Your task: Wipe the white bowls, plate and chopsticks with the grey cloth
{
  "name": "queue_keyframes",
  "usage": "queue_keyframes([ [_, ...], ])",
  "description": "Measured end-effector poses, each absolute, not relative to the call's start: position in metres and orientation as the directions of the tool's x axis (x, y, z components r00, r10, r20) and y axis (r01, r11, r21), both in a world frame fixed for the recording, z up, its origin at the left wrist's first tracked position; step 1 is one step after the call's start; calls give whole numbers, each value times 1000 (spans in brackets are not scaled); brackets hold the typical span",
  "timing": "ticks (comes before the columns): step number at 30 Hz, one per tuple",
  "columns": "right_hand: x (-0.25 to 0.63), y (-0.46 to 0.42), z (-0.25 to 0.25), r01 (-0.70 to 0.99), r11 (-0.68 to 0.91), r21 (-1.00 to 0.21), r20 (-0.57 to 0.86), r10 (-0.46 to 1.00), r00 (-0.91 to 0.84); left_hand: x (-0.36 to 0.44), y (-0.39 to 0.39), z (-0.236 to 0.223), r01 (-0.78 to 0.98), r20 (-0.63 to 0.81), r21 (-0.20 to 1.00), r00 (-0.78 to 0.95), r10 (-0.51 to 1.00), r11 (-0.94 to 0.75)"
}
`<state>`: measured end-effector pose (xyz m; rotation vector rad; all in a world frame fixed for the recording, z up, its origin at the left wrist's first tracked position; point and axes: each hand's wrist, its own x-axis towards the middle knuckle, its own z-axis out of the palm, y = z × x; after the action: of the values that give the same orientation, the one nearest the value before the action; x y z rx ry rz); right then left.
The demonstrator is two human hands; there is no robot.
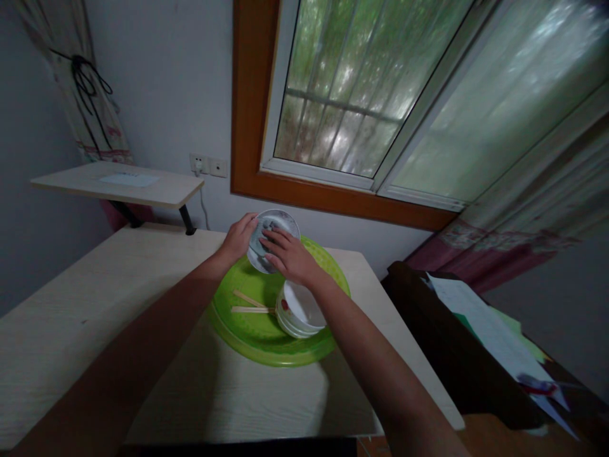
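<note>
A whitish plate (281,218) with a grey-green area on its face is tilted up above the far part of a green plastic basin (247,343). My left hand (236,240) grips the plate by its left rim, with the thumb side along the edge. Across the plate's face lies my right hand (291,255), its fingers stretched and apart. Whether a thin cloth or only a pattern makes the grey-green area, I cannot tell. Under my right forearm, a stack of white bowls (299,311) with a red motif sits in the basin. Pale wooden chopsticks (252,310) lie left of the bowls.
The basin stands on a pale wooden table (181,381). A small raised shelf (118,184) on black legs is at the back left. A wall with a window (342,95) rises behind. To the right, papers (480,311) lie on a dark piece of furniture.
</note>
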<state>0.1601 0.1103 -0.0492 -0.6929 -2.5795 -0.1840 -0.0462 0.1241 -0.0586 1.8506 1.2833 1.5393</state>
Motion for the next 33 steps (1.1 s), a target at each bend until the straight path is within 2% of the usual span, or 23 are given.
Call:
queue_keyframes([
  [4,162,110,-49,580,812,70,475,484,-735,-45,124,-60,384,567,753,32,823,-534],
  [8,163,109,-47,571,813,109,498,453,-740,-46,125,-61,377,577,744,55,815,-552],
  [21,162,112,-48,590,803,85,488,482,-727,-44,124,-62,354,520,787,59,852,-505],
  [28,164,119,-46,784,620,11,547,653,-524,-46,127,-63,344,539,789,9,842,-509],
  [33,168,122,-47,873,487,-37,419,801,-429,-46,123,-59,363,546,796,-85,834,-484],
])
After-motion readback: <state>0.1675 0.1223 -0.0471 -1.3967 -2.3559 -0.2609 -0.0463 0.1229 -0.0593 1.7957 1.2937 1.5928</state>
